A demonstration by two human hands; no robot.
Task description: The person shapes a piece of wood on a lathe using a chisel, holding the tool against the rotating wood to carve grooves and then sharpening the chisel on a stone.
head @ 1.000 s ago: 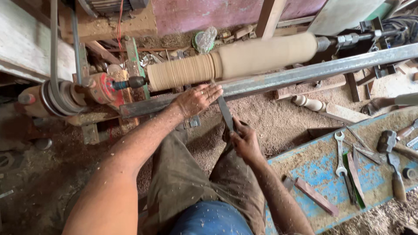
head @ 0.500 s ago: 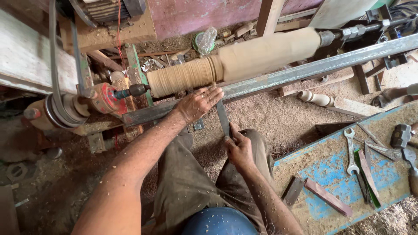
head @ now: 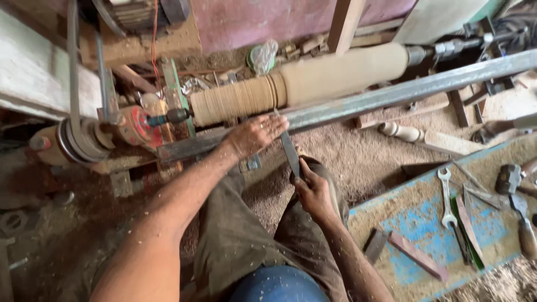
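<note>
A long pale wooden cylinder (head: 335,75) is mounted on a lathe, its left part cut into fine ridges (head: 235,100). A flat metal chisel (head: 289,150) reaches up to the wood across the steel tool rest bar (head: 391,95). My left hand (head: 254,134) lies on the bar and presses the chisel's blade near its tip. My right hand (head: 313,190) grips the chisel's lower end, close to my knee.
A belt and pulley (head: 72,140) drive the lathe at the left. A blue board (head: 425,223) at the right carries a spanner (head: 446,196), a hammer (head: 512,187) and several other tools. A turned wooden piece (head: 400,132) lies in the sawdust on the floor.
The view has shifted slightly; both hands stay on the chisel, which sits a little further right along the ridged section.
</note>
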